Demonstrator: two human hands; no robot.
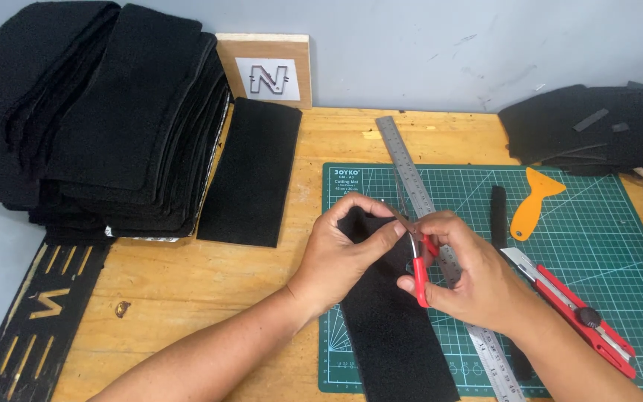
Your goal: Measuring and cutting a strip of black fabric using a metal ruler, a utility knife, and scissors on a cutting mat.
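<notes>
Felt strip (388,327) lies on the mat (597,223), long axis running away from the body. Its far end is pinched by the left hand (344,253); red scissors (418,275) are held closed-fisted in the right hand (478,279), touching that end from the right.

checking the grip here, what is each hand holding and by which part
Right hand: red scissors, by the handles. Left hand: black fabric strip, pinched at its top edge.

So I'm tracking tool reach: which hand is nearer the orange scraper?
Right. The right hand, holding red-handled scissors, lies below-left of the orange scraper; the left hand is farther left.
</notes>
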